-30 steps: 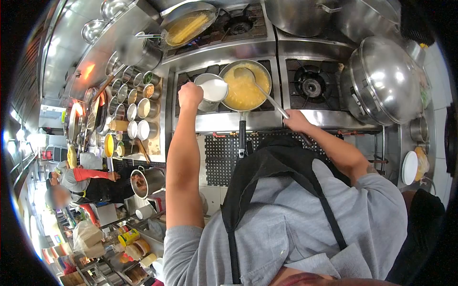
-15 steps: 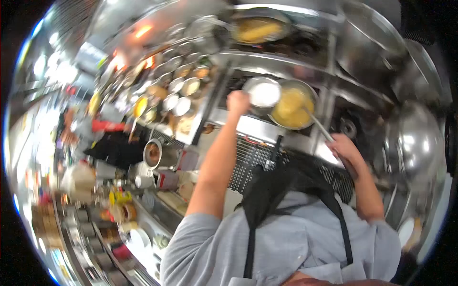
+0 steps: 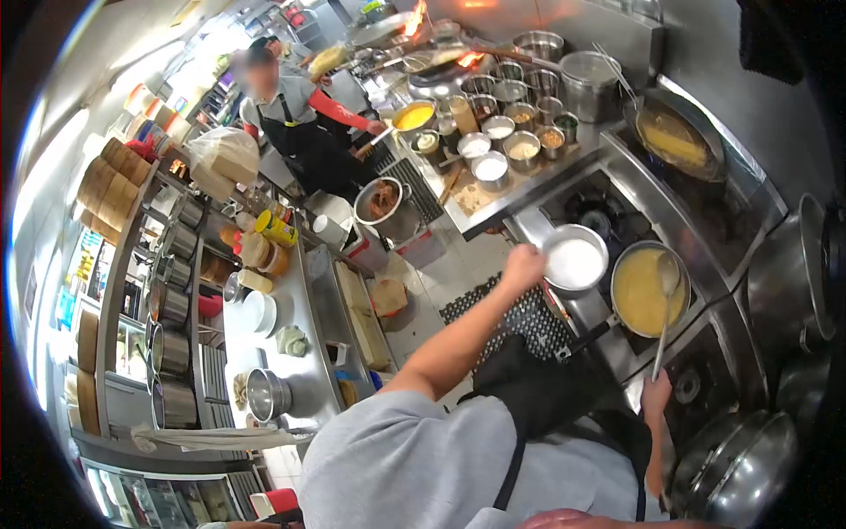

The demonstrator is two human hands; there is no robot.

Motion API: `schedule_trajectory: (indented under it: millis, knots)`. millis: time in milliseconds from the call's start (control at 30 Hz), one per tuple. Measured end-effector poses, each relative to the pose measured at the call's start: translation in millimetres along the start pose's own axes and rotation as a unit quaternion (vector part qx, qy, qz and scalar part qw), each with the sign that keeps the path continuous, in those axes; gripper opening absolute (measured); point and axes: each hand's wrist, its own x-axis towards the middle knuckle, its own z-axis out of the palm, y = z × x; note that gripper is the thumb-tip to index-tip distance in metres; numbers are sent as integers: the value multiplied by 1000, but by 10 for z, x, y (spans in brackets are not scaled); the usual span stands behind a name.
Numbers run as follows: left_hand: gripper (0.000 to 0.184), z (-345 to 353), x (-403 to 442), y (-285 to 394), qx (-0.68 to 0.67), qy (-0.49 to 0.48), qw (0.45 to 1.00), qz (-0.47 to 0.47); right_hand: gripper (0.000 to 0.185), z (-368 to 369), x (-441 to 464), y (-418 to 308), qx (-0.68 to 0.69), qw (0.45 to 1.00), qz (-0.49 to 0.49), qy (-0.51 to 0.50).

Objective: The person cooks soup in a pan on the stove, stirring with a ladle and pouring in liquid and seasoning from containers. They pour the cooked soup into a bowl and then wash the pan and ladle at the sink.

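Gripping ladle (image 3: pixel 664 319) in pan (image 3: pixel 615 295) w/ R hand (image 3: pixel 656 394) — container (image 3: pixel 575 291) w/ L hand (image 3: pixel 525 267).

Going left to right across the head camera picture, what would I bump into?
Bamboo steamer baskets, plastic bag, yellow-labelled jar, metal pot of reddish-brown food, left hand, steel container of white stuff, frying pan of yellow mixture, big steel pot.

White beside yellow, both ringed silver
Silver bowl (image 3: pixel 577 290), white contents (image 3: pixel 575 262); at its four o'clock, silver pan (image 3: pixel 616 297), yellow food (image 3: pixel 636 293), silver ladle (image 3: pixel 668 275); at six, black apron (image 3: pixel 551 379); seven, grey shirt (image 3: pixel 423 458); eight, dotted black mat (image 3: pixel 502 333); ten, red sleeve (image 3: pixel 335 108)
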Motion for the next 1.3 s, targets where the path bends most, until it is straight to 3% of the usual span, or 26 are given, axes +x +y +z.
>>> schedule_trajectory:
  millis: [67, 100, 167, 267, 333, 400, 433, 467, 533, 667, 700, 733, 767, 800, 833, 867, 900, 933, 1000, 1067, 1100, 1167, 1200, 1267, 1300]
  knots:
    - [28, -337, -81, -163, -19, -4, 998, -61, 22, 438, 34, 516, 40, 998, 42, -26]
    - [29, -465, -128, -245, -28, 9, 996, -85, 19, 329, -96, 345, 114, 984, 114, -79]
    - [30, -744, -97, -367, -18, 54, 990, -126, 10, 143, -305, -319, 268, 931, 195, -153]
    - [26, -1138, 157, -842, 34, 118, 981, -152, 15, 48, -305, -453, 433, 836, 298, -161]
    - [27, -1216, 430, -1195, 97, 151, 973, -144, 20, -94, -245, -393, 458, 793, 343, -208]
    - [34, -1459, 649, -1449, 202, 200, 950, -130, 24, -128, -198, -411, 448, 800, 341, -206]
    - [34, -1522, 760, -1421, 143, 195, 950, -200, 22, -134, -212, -594, 439, 808, 337, -202]
    - [34, -1520, 936, -1677, 201, 219, 946, -129, 20, -259, -278, -735, 425, 821, 335, -181]
    - [33, -1567, 1226, -1659, 133, 238, 940, -205, 14, -435, -283, -903, 378, 857, 311, -160]
    - [34, -1522, 1802, -2066, 156, 243, 928, -234, 11, -526, -321, -928, 226, 932, 248, -140]
    - [34, -1488, 1918, -2212, 233, 243, 921, -197, 16, -636, -345, -1363, 116, 964, 194, -140]
    - [27, -1397, 2240, -2948, 335, 170, 912, -162, 20, -609, -354, -1178, 173, 954, 198, -141]
    - [21, -1444, 2182, -2710, 539, 48, 835, -94, 17, -648, -361, -1493, 71, 971, 198, -113]
    - [18, -1384, 2332, -3046, 507, 55, 856, -81, 16, -591, -368, -1383, 55, 980, 168, -87]
    - [17, -1337, 2307, -2966, 305, 77, 936, -155, 14, -476, -359, -989, -40, 995, 72, -48]
    - [19, -1286, 2272, -2870, 13, 150, 966, -210, 20, -448, -388, -1040, -76, 994, 73, -20]
    - [21, -1239, 2218, -2761, -194, 237, 920, -244, 28, -421, -429, -1095, -112, 991, 75, 9]
    - [16, -1212, 2196, -2761, -217, 232, 923, -216, 34, -441, -388, -1356, -72, 980, 183, -22]
    - [28, -1169, 2015, -2554, -339, 238, 883, -222, 37, -268, -321, -1146, -110, 980, 166, -10]
    - [34, -996, 1615, -2294, -328, 271, 872, -240, 38, -35, -352, -1008, -90, 986, 137, 33]
    - [34, -690, 1483, -2886, -267, 266, 904, -202, 38, 191, -375, -776, -109, 980, 159, 50]
    - [25, -34, 901, -2823, -348, 148, 892, -247, 39, 392, -395, -661, -112, 974, 189, 49]
    - [22, 374, 700, -3070, -168, -20, 968, -187, 40, 575, -438, -551, -135, 977, 150, 74]
    - [21, 964, 367, -2613, -323, -74, 868, -370, 35, 740, -486, -745, 19, 959, 284, -6]
    - [27, 1413, 207, -2792, -316, -91, 859, -393, 33, 760, -498, -915, 141, 932, 332, -22]
